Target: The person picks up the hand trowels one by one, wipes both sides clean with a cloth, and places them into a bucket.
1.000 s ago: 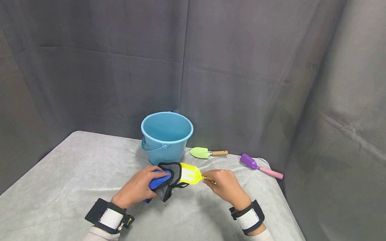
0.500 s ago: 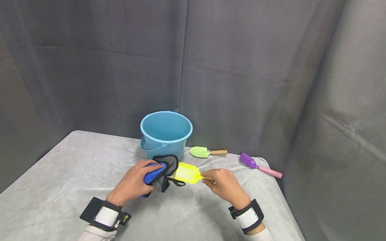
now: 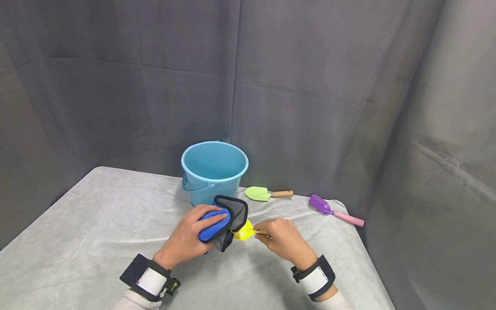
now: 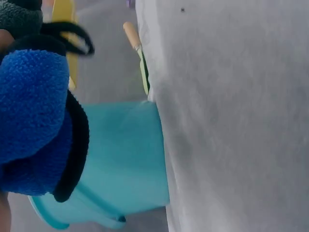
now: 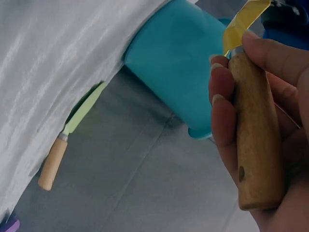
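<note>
The grip of the left hand (image 3: 187,237) holds tight round a blue-and-grey cloth (image 3: 215,226), fingers across the blue side! From the head view, the grip of the right hand (image 3: 284,241) has the yellow trowel (image 3: 245,232) by its handle, cloth over much of the blade, both just in front of the blue bucket (image 3: 217,191) on the bench (image 3: 116,224). Beyond: a green trowel (image 3: 257,193) and, farther right, a purple scoop (image 3: 320,204).

Left wrist view: fluffy blue folds, black-edged, a black loop (image 4: 90,49) dangling by the yellow blade.

Right wrist view: fingers curl round the wooden handle (image 5: 258,130), thumb up near the metal collar!
</note>
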Available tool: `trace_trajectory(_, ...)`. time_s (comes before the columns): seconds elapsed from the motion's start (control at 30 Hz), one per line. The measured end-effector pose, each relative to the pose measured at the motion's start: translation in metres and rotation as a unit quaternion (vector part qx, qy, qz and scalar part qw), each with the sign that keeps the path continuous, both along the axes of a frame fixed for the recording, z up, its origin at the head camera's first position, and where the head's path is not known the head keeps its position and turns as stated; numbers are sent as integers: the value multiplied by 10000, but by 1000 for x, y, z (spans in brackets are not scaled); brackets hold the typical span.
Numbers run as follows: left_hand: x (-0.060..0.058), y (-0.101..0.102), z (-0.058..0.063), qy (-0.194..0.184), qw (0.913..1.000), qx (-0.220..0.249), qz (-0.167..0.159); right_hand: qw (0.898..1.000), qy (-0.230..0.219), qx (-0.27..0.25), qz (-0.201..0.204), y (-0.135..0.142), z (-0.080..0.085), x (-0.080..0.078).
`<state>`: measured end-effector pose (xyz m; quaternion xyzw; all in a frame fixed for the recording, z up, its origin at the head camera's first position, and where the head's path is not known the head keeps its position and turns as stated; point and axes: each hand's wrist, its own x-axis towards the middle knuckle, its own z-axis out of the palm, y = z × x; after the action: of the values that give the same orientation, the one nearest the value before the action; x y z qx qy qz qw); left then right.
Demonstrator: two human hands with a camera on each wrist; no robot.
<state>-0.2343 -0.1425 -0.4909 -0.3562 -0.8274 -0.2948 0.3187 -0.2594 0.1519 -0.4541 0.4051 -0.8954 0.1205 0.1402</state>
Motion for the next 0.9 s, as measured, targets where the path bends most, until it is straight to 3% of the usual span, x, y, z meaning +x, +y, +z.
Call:
trace_trajectory(0.23, 4, 14, -3, 78, 9997, -237, -83, 9993, 372, 11, 61, -4, -6, 1)
trace_trajectory(0.5, 10, 30, -10, -110, 9966, -783, -234, 9974, 705, 106, -32, -10, -8, 4)
trace_trajectory(0.9, 13, 35, -14, -782, 9904, -1140, -91, 9945, 1010, 258, 67, -10, -11, 4)
